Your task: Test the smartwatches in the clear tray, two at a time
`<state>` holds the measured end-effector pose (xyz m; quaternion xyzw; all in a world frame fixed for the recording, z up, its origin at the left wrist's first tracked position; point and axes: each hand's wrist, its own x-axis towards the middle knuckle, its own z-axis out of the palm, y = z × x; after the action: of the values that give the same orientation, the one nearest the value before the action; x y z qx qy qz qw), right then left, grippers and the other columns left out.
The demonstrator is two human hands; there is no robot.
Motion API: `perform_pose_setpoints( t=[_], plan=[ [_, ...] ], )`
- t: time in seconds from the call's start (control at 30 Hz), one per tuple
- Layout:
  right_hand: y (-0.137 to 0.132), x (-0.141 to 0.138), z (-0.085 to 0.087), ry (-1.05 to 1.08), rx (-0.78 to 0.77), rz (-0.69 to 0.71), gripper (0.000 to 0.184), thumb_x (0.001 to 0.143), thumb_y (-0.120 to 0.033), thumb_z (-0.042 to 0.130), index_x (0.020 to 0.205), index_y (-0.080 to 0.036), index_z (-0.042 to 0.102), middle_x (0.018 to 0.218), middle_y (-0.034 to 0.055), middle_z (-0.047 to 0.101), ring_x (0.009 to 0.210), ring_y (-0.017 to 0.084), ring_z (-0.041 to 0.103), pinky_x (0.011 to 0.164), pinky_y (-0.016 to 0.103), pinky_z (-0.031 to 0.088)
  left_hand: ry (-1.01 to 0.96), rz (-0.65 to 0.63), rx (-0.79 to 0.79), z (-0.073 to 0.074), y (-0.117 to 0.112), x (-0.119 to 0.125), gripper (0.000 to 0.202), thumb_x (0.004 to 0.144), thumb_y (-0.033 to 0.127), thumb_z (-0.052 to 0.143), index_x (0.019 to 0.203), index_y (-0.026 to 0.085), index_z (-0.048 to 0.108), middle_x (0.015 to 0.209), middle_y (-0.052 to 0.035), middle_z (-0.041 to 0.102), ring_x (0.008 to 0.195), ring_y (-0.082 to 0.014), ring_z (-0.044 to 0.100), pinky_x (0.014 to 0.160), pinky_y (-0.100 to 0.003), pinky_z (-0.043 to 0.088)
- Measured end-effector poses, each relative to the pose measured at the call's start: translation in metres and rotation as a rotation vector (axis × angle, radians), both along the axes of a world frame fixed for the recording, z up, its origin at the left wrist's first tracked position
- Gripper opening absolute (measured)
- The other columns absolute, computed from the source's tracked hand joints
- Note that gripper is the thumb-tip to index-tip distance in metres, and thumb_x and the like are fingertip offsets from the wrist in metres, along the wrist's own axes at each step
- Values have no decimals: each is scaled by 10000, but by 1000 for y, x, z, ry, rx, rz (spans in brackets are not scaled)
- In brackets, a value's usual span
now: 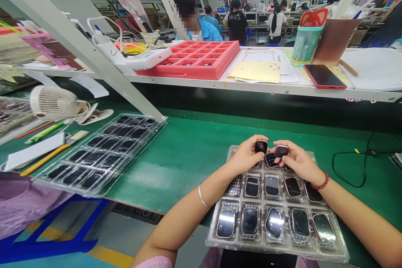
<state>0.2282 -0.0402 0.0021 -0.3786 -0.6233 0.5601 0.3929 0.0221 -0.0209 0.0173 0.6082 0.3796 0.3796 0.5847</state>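
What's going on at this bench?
A person holds a watch-like device in the left hand and a second device in the right hand, both above the far part of a clear tray. Small markings show on both screens, too small to read. More watch-like units sit in the tray's compartments. Another clear tray, holding dark items, lies to the left on the green bench.

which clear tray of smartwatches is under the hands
The right tray: the left hand and right hand each hold a smartwatch above it. The left tray lies apart, near the fan.
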Motion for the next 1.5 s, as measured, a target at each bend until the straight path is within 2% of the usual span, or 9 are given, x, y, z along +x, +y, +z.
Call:
perform_pose_setpoints(
  t=[0.13,0.27,0.5,0.7,0.8,0.9,1.1,1.2,1.5],
  plan=[
    [0,0,1,2,-10,-12,373,834,-168,524,1201,-228,496,1137,100,629,785,155,663,659,313,545,8,-7,-1,1,0,0,470,698,80,588,1154,164,509,937,-51,635,843,-144,603,756,-275,449],
    [0,0,2,-17,-17,-34,342,859,-186,487,1200,-217,499,1146,111,627,762,149,661,660,320,546,21,-2,-14,4,-1,0,394,726,120,590,1114,160,535,903,-46,635,811,-140,598,740,-273,446],
    [-1,0,0,-31,2,15,429,792,-130,527,1206,-238,490,1157,89,630,839,166,668,687,316,540,30,6,5,1,0,0,306,742,150,578,1047,156,567,838,-34,626,696,-121,568,655,-260,445],
    [-1,0,2,-24,7,-5,396,815,-166,530,1204,-227,493,1144,97,630,814,168,665,676,324,546,-3,-5,3,0,0,0,410,694,74,578,1090,162,530,926,-46,640,846,-145,608,767,-274,458],
    [0,0,3,-31,-13,-30,345,854,-207,500,1199,-215,500,1125,106,639,767,160,663,676,339,552,28,-11,12,0,-1,0,405,705,97,590,1102,164,539,941,-50,640,815,-143,607,734,-272,460],
    [0,-1,4,-39,-19,-39,332,864,-228,491,1195,-215,503,1122,108,641,756,162,663,677,349,556,25,-12,2,1,0,-1,312,737,127,573,1048,154,565,861,-39,636,749,-131,593,698,-268,456],
    [-1,-1,1,-30,-3,-32,393,811,-173,534,1199,-235,505,1141,104,641,797,177,666,690,350,556,17,-11,20,0,1,-1,434,697,58,568,1117,161,534,977,-68,640,876,-160,608,783,-292,469],
    [0,0,-1,-29,-1,-23,416,800,-137,518,1202,-240,505,1163,99,627,803,168,663,697,340,552,6,-19,16,0,1,-1,449,695,36,542,1127,157,535,978,-69,634,862,-152,606,795,-293,473],
    [-1,0,1,-31,6,-22,355,849,-187,512,1201,-226,511,1136,103,642,779,171,671,676,342,565,-6,-14,-8,1,0,-1,373,719,96,592,1086,159,562,947,-62,650,819,-150,609,727,-264,463]
  ],
)
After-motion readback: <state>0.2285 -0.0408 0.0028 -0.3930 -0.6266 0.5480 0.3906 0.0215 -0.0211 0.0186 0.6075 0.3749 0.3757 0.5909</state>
